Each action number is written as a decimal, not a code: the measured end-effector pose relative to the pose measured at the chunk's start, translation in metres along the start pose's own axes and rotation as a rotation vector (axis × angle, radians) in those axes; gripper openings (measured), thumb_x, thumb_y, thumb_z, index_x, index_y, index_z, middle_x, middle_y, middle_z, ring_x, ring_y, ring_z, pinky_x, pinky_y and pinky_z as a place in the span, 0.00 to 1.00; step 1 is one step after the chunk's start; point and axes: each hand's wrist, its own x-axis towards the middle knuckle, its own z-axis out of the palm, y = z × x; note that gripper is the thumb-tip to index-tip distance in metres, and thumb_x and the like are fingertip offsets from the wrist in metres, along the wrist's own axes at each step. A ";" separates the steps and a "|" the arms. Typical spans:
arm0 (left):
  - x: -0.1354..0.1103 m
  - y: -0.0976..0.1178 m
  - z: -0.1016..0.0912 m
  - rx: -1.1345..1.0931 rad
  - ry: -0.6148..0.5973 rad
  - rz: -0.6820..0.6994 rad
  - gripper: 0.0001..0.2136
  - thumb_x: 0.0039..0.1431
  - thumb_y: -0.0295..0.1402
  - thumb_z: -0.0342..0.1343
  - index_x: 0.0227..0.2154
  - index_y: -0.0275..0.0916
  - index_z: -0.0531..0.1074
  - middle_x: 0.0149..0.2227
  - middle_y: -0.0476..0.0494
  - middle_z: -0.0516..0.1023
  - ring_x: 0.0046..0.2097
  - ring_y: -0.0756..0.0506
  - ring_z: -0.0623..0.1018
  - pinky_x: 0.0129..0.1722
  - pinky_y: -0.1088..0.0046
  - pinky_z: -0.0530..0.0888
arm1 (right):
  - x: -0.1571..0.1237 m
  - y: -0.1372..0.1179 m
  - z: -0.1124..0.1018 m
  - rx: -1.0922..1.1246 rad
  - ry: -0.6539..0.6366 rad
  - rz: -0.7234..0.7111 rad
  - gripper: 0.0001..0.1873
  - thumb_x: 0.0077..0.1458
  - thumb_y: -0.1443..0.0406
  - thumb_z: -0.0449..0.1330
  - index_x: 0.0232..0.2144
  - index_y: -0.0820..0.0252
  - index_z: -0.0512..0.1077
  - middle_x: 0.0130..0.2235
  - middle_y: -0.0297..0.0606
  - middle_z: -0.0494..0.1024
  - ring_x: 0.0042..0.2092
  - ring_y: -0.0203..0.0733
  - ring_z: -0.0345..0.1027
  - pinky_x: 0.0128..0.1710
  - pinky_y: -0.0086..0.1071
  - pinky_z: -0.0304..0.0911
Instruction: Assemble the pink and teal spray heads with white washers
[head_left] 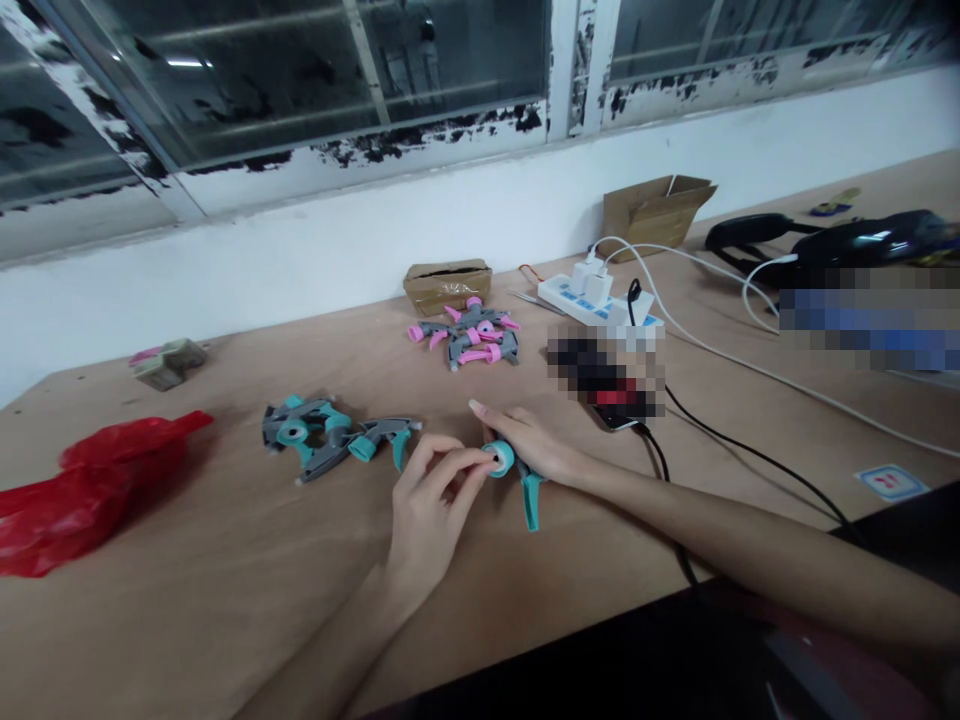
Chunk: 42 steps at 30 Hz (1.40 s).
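My right hand (534, 443) is wrapped round a teal-and-grey spray trigger head (529, 492) that lies on the wooden table (225, 590); its teal lever sticks out below the hand. My left hand (435, 500) pinches the teal round cap (499, 458) at the head's end with thumb and fingertips. A small pile of the same teal-and-grey trigger heads (330, 435) lies just left of my left hand. Further back sits a pile of pink-and-grey trigger heads (469, 335).
A red plastic bag (90, 490) lies at the left. Behind the pink pile stands a small cardboard box (448, 284); a power strip (596, 297) with chargers and cables runs right. An open carton (655, 212) and dark gear (862, 245) are at the back right.
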 end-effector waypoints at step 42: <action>0.001 0.002 0.007 -0.278 -0.077 -0.452 0.01 0.51 0.29 0.57 0.26 0.39 0.72 0.27 0.51 0.71 0.28 0.51 0.71 0.27 0.76 0.69 | -0.010 -0.012 0.008 -0.228 0.190 -0.150 0.24 0.61 0.55 0.44 0.16 0.58 0.56 0.18 0.30 0.60 0.23 0.34 0.56 0.27 0.29 0.49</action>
